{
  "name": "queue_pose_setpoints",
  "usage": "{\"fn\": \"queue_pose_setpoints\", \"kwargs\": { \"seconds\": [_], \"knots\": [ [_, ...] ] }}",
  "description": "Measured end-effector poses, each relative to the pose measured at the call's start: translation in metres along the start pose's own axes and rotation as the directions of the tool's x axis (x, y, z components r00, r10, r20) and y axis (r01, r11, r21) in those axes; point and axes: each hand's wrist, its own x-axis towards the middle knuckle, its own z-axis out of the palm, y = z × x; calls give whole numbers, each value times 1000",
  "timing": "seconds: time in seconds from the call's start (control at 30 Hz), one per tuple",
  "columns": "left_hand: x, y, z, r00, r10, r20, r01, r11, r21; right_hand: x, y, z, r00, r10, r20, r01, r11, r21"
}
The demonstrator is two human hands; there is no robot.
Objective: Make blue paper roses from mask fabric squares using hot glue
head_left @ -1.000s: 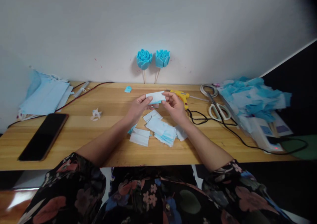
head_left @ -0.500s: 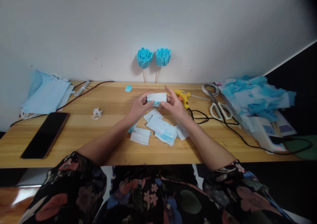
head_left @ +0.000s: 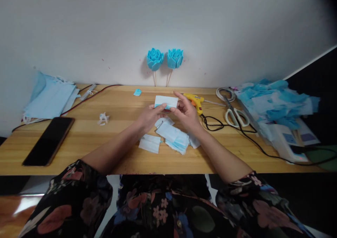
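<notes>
Above the middle of the table, a folded white and light-blue piece of mask fabric [head_left: 166, 100] is held between both hands. My left hand [head_left: 150, 118] pinches its lower left edge, thumb on the front. On the lower right edge, the thumb of my right hand [head_left: 187, 114] presses, while its index finger points up, off the fabric. Just below the hands lies a loose pile of cut fabric pieces [head_left: 172, 136], with a separate white piece [head_left: 149, 144] to its left. A yellow glue gun [head_left: 195, 101] rests behind my right hand.
Two blue fabric roses [head_left: 154, 59] on sticks lean on the wall. At left are stacked masks [head_left: 51, 96] and a phone [head_left: 49, 141]. At right are scissors [head_left: 234, 115], a black cable [head_left: 259, 147], a white device [head_left: 286, 143] and a heap of blue scraps [head_left: 279, 101].
My left hand has shifted slightly, its thumb now further along the lower fold of the fabric. The piece stands a little higher. The whole view has moved slightly with the head.
</notes>
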Motion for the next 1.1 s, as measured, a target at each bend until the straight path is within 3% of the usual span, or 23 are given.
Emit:
{"fn": "queue_pose_setpoints", "kwargs": {
  "seconds": [0.1,0.17,0.33,0.5,0.9,1.1],
  "knots": [
    [2,8,-2,999,-29,-41,28,999,-24,4,-2,-11,995,-50,-86,47,998,-30],
    [2,12,-4,997,-55,-48,53,998,-26,7,-3,-20,985,-148,-87,136,983,-125],
    [3,13,-6,997,-73,-6,74,997,6,11,-3,-30,937,-337,86,346,877,-333],
    [2,9,-6,995,-91,33,89,995,51,10,-2,-24,905,-407,125,425,849,-315],
    [6,1,-11,1000,22,15,-25,968,248,8,-6,-15,951,-303,61,308,921,-237],
    [-4,9,3,991,118,-67,-75,886,457,8,-3,-11,992,-127,-9,126,989,-78]
  ]
}}
